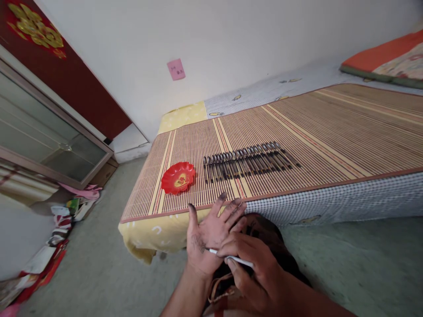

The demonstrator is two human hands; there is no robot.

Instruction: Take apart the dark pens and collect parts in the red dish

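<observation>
My left hand (pixel 211 233) is palm up with its fingers spread, in front of the bed's edge. Dark smudges cover its fingertips, and scribbled marks show at the base of the thumb. In my right hand (pixel 253 259) is a slim white pen (pixel 243 261), pinched between thumb and fingers. Its thin dark tip meets the left palm beside the scribbles. Beyond both hands, a row of several dark pens (pixel 246 160) lies side by side on the striped mat (pixel 194 141). To their left sits a red scalloped dish (pixel 168 178) with a gold design in its middle.
The mat covers a bed with a yellow and checked sheet (pixel 363 198). Folded orange bedding (pixel 380 55) is at the far right. A pink note (pixel 176 69) sticks to the wall. A glass-fronted cabinet (pixel 49 132) and floor clutter (pixel 59 233) stand left.
</observation>
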